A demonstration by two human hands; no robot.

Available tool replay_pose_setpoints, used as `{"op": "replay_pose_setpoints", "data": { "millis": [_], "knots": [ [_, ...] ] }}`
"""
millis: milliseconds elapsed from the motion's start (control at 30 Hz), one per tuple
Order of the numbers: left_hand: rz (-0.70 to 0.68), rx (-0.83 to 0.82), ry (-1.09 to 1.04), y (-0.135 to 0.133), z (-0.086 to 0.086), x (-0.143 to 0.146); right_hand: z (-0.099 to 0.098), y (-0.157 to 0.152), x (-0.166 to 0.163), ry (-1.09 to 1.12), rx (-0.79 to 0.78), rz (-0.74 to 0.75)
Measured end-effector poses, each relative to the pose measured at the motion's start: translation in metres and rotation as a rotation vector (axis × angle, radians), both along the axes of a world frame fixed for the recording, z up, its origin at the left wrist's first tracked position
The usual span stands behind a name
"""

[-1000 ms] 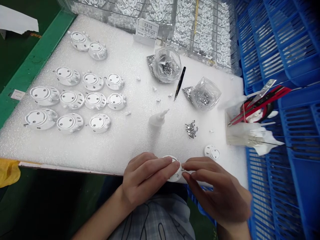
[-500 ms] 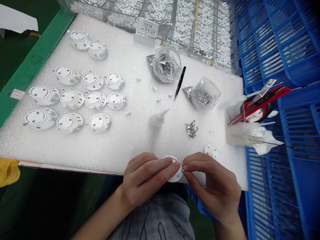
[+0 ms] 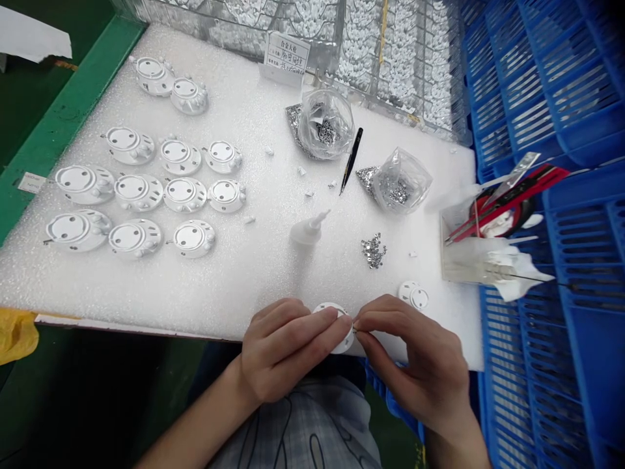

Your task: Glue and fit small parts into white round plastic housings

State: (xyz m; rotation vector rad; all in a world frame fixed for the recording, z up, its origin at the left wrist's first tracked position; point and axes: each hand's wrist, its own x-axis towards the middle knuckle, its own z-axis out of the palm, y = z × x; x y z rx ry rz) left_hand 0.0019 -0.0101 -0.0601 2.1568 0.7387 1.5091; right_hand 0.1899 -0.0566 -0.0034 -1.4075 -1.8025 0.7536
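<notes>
At the near edge of the foam sheet, my left hand (image 3: 290,345) grips a round white plastic part (image 3: 344,344), its fingers lying across the top. The fingertips of my right hand (image 3: 415,355) are pinched at the part's right rim, around a tiny piece too small to name. Another white round part (image 3: 413,296) lies just beyond my right hand. A small heap of shiny metal pieces (image 3: 374,251) sits farther up. To its left stands a white dropper bottle (image 3: 308,229) with a thin nozzle.
Several white oval parts (image 3: 184,194) stand in rows on the white foam sheet (image 3: 254,280). Two plastic bags of metal bits (image 3: 326,127), black tweezers (image 3: 351,161) and a label card (image 3: 286,55) lie farther back. Blue crates (image 3: 590,260) and a tool holder (image 3: 463,257) border the right.
Hardly anything differs. The pinched right fingertips have shifted slightly left against the rim of the round white part, which my left hand still grips.
</notes>
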Motion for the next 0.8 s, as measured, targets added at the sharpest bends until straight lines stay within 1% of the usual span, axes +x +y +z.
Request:
{"op": "replay_pose_setpoints", "data": {
  "millis": [300,500,600,700,800],
  "knots": [
    [-0.005,0.002,-0.006,0.001,-0.002,0.001,0.003,0.003,-0.002,-0.037,0.035,-0.016],
    [0.042,-0.021,-0.024,-0.001,-0.004,-0.001,-0.006,-0.002,-0.006,0.077,0.025,-0.073],
    [0.036,-0.024,-0.009,-0.001,-0.006,-0.002,-0.01,-0.007,-0.005,0.12,-0.001,-0.118],
    [0.022,-0.016,-0.016,0.0,-0.007,-0.002,-0.01,-0.009,-0.003,0.132,0.013,-0.171],
    [0.015,-0.014,-0.028,0.0,-0.006,-0.001,-0.009,-0.007,-0.003,0.124,0.037,-0.161]
  ]
}}
